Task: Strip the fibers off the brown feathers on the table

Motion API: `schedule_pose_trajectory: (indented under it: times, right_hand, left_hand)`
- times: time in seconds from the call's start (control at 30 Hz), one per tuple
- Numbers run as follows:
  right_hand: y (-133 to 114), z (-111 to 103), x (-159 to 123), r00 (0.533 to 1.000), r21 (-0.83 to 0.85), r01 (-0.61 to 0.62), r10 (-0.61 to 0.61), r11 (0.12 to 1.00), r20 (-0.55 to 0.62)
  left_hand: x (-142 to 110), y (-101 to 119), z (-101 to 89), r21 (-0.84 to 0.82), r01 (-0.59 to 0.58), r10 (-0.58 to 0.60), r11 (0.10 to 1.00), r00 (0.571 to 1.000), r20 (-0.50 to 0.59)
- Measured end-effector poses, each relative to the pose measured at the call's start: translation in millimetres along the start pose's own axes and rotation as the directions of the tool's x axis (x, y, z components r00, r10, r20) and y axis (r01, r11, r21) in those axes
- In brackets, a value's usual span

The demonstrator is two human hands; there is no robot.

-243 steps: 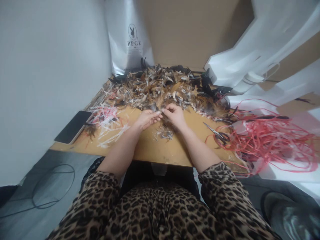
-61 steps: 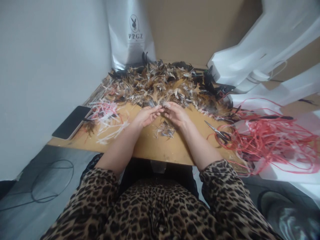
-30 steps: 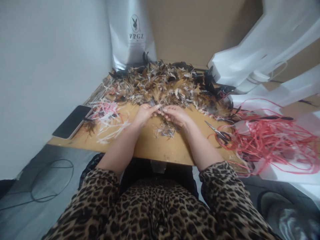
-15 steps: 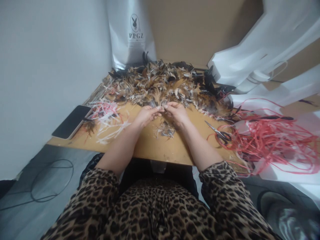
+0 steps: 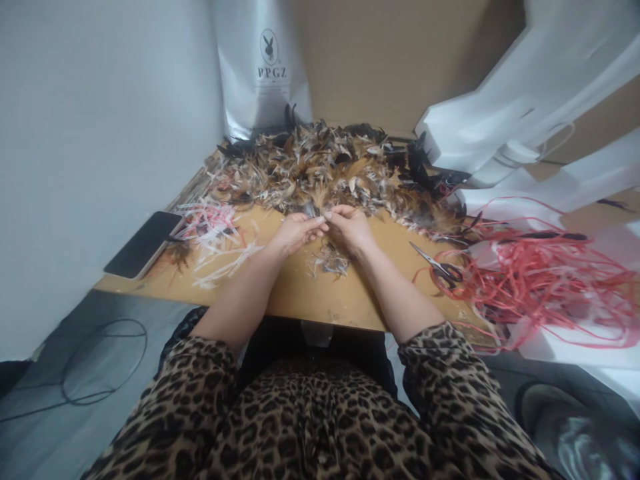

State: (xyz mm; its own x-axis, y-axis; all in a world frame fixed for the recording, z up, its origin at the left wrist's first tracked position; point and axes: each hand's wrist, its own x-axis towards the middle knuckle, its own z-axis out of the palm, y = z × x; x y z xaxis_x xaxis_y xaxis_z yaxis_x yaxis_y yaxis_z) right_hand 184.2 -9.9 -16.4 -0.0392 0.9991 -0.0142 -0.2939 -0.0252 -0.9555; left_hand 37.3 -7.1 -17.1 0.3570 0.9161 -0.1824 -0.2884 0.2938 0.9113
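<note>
My left hand [image 5: 300,232] is closed in a pinch, its thumb and fingertips meeting those of my right hand [image 5: 350,228] over the middle of the table. Both seem to grip the base of a small brown feather [image 5: 319,197] that points away from me; its lower end is hidden by my fingers. Directly beyond them lies a wide heap of brown, white and black feathers [image 5: 300,160]. A little pile of grey-white fluff and feather scraps [image 5: 329,260] rests on the table just below my hands.
On the wooden table [image 5: 320,303] lie a dark-screened phone [image 5: 144,244], white and pink strips [image 5: 207,223], scissors [image 5: 437,263] and a tangle of red plastic string [image 5: 540,280]. A white bag [image 5: 265,73] stands behind the heap. White foam-like pieces [image 5: 480,127] are at the right.
My fingertips have shifted slightly and stay pinched together. The table and the things around have not visibly moved.
</note>
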Motion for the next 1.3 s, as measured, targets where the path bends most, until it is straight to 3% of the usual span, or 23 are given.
schedule_pose_trajectory:
  times: [0.13, 0.3, 0.6, 0.9, 1.0, 1.1, 1.2, 1.3]
  right_hand:
    - [-8, 0, -1, 1.000, 0.047, -0.020, 0.019, 0.999, 0.023]
    - [-19, -2, -2, 1.000, 0.120, -0.029, 0.028, 0.992, 0.007]
    - [-6, -1, -3, 0.995, -0.053, 0.080, -0.076, 0.995, 0.070]
    - [-11, 2, -8, 0.990, -0.142, 0.128, -0.119, 0.982, 0.072]
    - [-10, 3, -7, 0.989, -0.136, 0.138, -0.131, 0.981, 0.062]
    - [-10, 1, -4, 0.989, -0.106, 0.146, -0.149, 0.983, -0.018]
    - [-9, 0, -3, 0.990, -0.075, 0.085, -0.092, 0.994, -0.102]
    - [-9, 1, -3, 0.993, -0.098, 0.023, -0.034, 0.995, -0.115]
  left_hand:
    - [-1, 2, 1.0, 0.004, -0.017, 0.017, 1.000, 0.999, -0.048]
    - [-1, 1, 1.6, 0.011, 0.049, -0.049, 0.999, 0.998, -0.049]
    - [-1, -2, 1.0, 0.019, 0.088, -0.088, 0.996, 0.995, 0.038]
    - [2, -6, -1.4, 0.047, 0.103, -0.106, 0.994, 0.993, 0.054]
    - [2, -5, -1.0, 0.055, 0.080, -0.083, 0.995, 0.995, 0.054]
    - [1, -2, -0.6, 0.061, 0.035, -0.036, 0.998, 0.999, 0.011]
    - [3, -1, -1.7, 0.073, -0.028, 0.033, 0.997, 0.997, -0.071]
    - [5, -1, -3.2, 0.120, -0.092, 0.105, 0.989, 0.988, -0.112]
